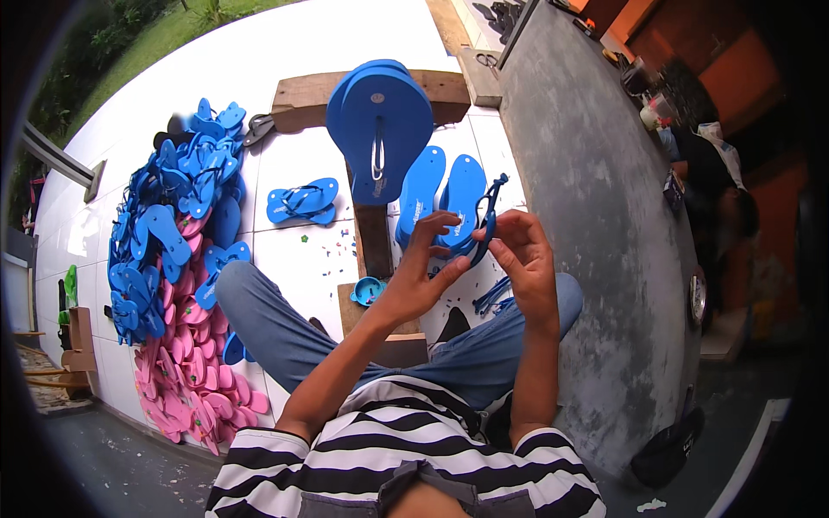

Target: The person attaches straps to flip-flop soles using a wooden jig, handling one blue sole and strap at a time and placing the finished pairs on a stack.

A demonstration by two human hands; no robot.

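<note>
A dark blue flip-flop strap point(490, 216) is pinched between the thumb and fingers of my right hand point(527, 259). My left hand point(419, 272) is beside it with fingers curved and apart. Its thumb tip comes close to the strap's lower end; whether they touch I cannot tell. Behind my hands, blue soles point(420, 186) lie side by side on the white floor, partly hidden by my left fingers. Farther off, stacked blue soles point(389, 104) rest on a wooden stand, a metal loop point(377, 155) upright on the top one. More blue straps point(494, 296) lie near my right knee.
A wooden stand point(302, 99) rises ahead, with a small blue bowl point(368, 291) near its base. A pair of blue flip-flops point(302, 202) lies left of it. Farther left are heaps of blue point(164, 233) and pink flip-flops point(203, 371). Scissors point(486, 60) lie at the back right.
</note>
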